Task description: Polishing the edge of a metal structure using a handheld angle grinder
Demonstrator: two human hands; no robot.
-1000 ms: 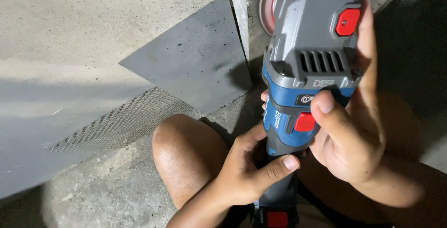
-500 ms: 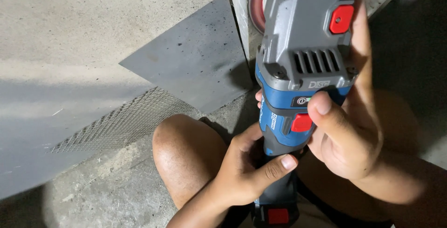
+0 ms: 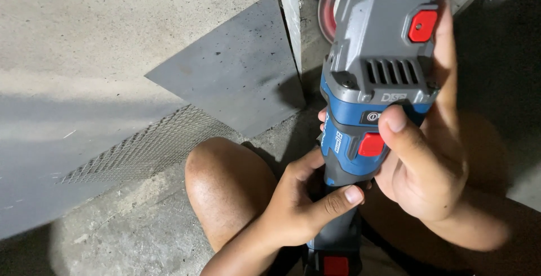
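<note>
Both hands clamp a blue-and-grey angle grinder (image 3: 369, 101) above the bare knee (image 3: 225, 188), left hand (image 3: 298, 208) gripping its dark handle, right hand (image 3: 425, 157) wrapping the body, thumb near the red switch (image 3: 371, 144).

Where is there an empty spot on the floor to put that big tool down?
The widest bare patch is the concrete floor at upper left, bordered by the flat grey metal sheet and the metal mesh. Another bare patch lies at lower left, between the mesh and the knee. The right is crowded: left hand, right hand and grinder.
</note>
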